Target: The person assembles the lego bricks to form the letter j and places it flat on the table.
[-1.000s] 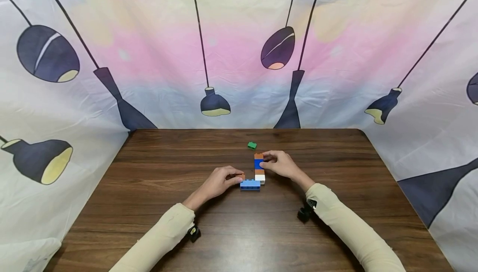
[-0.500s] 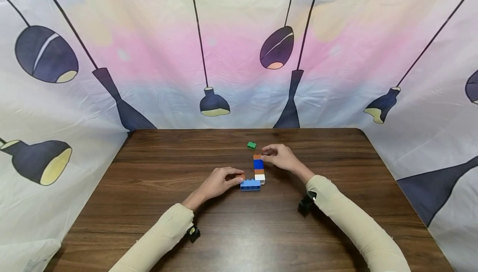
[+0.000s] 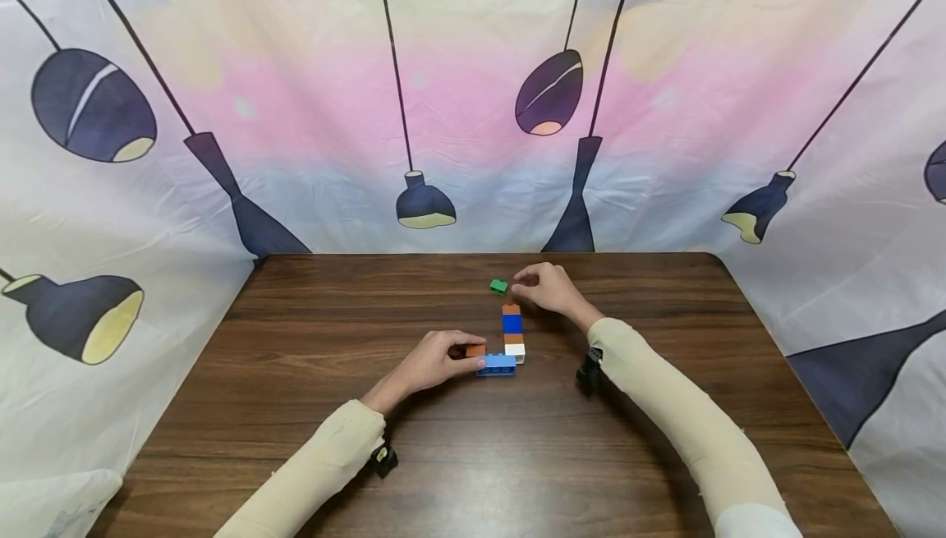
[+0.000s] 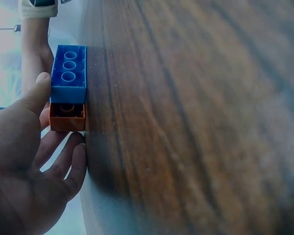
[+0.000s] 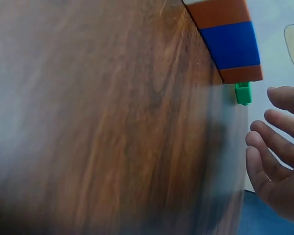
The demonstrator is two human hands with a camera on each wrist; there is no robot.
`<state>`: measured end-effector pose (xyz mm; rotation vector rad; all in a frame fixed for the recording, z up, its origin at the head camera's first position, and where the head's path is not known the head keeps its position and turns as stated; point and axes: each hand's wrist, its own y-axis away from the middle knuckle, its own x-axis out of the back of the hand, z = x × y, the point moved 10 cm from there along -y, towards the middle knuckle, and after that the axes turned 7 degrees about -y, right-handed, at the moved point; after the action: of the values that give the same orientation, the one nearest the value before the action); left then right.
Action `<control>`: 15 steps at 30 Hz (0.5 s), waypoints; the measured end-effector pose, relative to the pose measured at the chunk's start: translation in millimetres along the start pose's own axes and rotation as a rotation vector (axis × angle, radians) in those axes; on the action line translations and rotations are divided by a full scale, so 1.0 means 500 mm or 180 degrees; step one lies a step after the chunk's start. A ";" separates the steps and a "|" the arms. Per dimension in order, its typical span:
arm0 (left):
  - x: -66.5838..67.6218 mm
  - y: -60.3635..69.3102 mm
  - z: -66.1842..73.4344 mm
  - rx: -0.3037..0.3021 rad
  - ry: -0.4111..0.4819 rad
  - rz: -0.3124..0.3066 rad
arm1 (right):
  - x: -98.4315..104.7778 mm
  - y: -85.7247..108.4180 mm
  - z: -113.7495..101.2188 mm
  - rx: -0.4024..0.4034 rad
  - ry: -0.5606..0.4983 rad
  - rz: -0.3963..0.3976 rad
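Observation:
My left hand [image 3: 436, 360] holds the left end of a toy-brick build. Its thumb is at the light blue brick [image 3: 497, 366], and its fingers reach behind the orange brick [image 3: 475, 351]. In the left wrist view, tubes show on the undersides of the light blue brick [image 4: 68, 68] and the orange brick [image 4: 67, 117]. A row of orange, dark blue [image 3: 512, 324], orange and white [image 3: 515, 351] bricks runs away from the right end. Beyond it, my right hand [image 3: 550, 287] hovers with loosely bent fingers just right of a small green brick [image 3: 498, 286], apart from it.
The bricks stand on a dark wooden table [image 3: 332, 300]. A printed cloth [image 3: 473, 111] with painted lamps hangs behind and along both sides. Small black devices sit at the left wrist [image 3: 383, 459] and right wrist [image 3: 589, 370].
My right hand has left the dark blue and orange bricks and moved away toward the green brick. The left thumb has shifted slightly onto the light blue brick.

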<state>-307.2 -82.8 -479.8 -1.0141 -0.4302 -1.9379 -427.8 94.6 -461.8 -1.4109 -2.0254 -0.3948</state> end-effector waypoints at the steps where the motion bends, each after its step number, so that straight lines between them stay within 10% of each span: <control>1: 0.000 0.000 -0.001 0.0003 -0.0003 -0.0004 | -0.003 -0.005 0.001 0.0009 0.0013 0.0010; 15: -0.002 0.000 -0.003 0.0053 0.0020 -0.0014 | -0.038 -0.035 -0.009 0.0068 0.0159 0.0065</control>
<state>-307.5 -83.2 -481.4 -0.9971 -0.4446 -1.9378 -438.2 71.4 -468.9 -1.3942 -1.9682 -0.3948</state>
